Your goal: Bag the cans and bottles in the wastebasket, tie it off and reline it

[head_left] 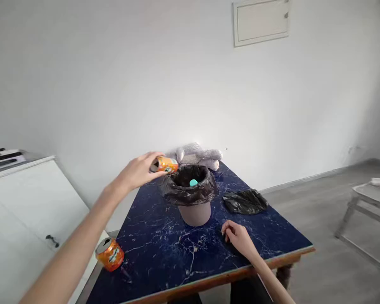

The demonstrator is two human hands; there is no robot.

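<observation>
My left hand (145, 169) grips an orange drink can (168, 165), tipped on its side just left of the bin's mouth. The trash bin (195, 214) stands on the table, lined with a black trash bag (190, 195) folded over its rim. Inside the bag a round turquoise thing (193, 182) shows; the rest of it is hidden. My right hand (237, 237) rests by the table's right front, fingers loosely curled, and I see nothing in it. A second orange can (110, 254), opened on top, stands at the table's left edge.
A flattened black plastic bag (245, 201) lies right of the bin. Behind the bin, a grey plush toy (199, 155) lies against the wall. A white cabinet (25, 219) borders the blue table (164, 270) on the left; a small grey-framed table (372, 198) stands at far right.
</observation>
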